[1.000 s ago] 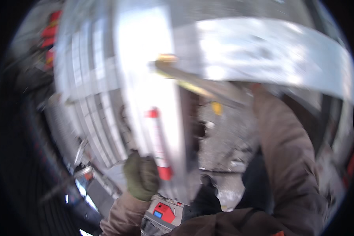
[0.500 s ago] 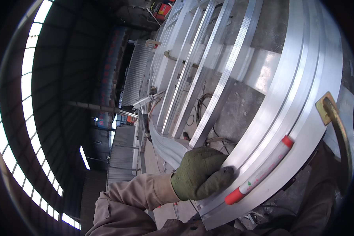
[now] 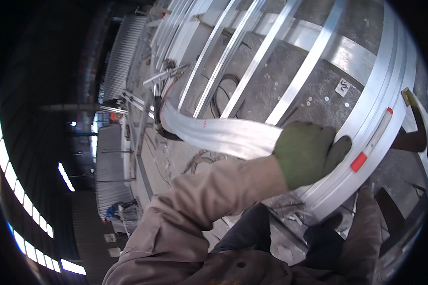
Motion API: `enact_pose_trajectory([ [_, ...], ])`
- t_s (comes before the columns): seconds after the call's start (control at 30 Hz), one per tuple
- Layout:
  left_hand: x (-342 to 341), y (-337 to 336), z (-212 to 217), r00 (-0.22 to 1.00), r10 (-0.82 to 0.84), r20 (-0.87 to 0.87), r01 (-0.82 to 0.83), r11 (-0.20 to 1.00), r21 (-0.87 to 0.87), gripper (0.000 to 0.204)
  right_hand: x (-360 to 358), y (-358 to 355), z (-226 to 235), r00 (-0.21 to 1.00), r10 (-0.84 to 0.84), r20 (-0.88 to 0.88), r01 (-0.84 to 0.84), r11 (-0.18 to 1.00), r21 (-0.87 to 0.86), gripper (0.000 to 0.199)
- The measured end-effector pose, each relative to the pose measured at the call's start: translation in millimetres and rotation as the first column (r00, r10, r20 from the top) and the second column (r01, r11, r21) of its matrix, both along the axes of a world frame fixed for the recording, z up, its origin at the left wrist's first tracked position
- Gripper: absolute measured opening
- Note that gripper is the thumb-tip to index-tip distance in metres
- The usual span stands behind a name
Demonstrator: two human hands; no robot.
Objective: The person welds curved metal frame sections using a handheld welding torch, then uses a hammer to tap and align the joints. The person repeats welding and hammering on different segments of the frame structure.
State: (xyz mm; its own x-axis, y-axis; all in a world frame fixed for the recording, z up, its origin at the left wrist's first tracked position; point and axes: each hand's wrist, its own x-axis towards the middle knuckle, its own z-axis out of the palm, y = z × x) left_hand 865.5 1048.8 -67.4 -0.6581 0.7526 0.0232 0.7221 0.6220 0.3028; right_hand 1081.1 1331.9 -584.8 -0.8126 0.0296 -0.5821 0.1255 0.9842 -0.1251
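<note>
My left hand [image 3: 305,154], in a green work glove, is closed round the inner edge of a wide silver aluminium beam [image 3: 390,76], near its corner. The thumb lies on the beam's grooved top. Beside the thumb a white marker [image 3: 377,134] with red ends rests along the beam. A brown sleeve [image 3: 366,213] on my right reaches up to the beam's outer edge, where the right hand is out of sight. Farther along that edge sits a clamp [image 3: 416,114] with a brass-coloured pad.
Several parallel aluminium bars [image 3: 261,57] cross the frame to the left of the beam. A second wide rail [image 3: 218,135] runs left from the corner. Cables [image 3: 229,85] and small round bits lie on the grey floor below. Ribbed panels [image 3: 123,52] stand farther left.
My view has shifted, so the frame's near corner and more of my clothing show. The left hand stays at the beam beside the marker. The marker still lies on the beam.
</note>
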Motion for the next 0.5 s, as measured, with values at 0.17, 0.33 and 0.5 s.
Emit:
enact_pose_trajectory([
  [0.17, 6, -23, 23, 0.968, 0.166, 0.188, -0.186, 0.978, 0.090, 0.044, 118, -101, 146, 0.940, 0.332, 0.083, -0.314, 0.933, -0.176, 0.033],
  [0.33, 133, -133, 66, 0.992, 0.118, 0.050, -0.127, 0.835, 0.536, 0.041, 215, -230, 332, 0.938, -0.229, 0.261, 0.339, 0.768, -0.544, 0.049],
  [0.5, 353, -419, 134, 0.675, 0.482, 0.559, -0.575, 0.818, -0.011, 0.037, 219, -347, 507, 0.878, -0.196, 0.436, 0.391, 0.819, -0.420, 0.047],
])
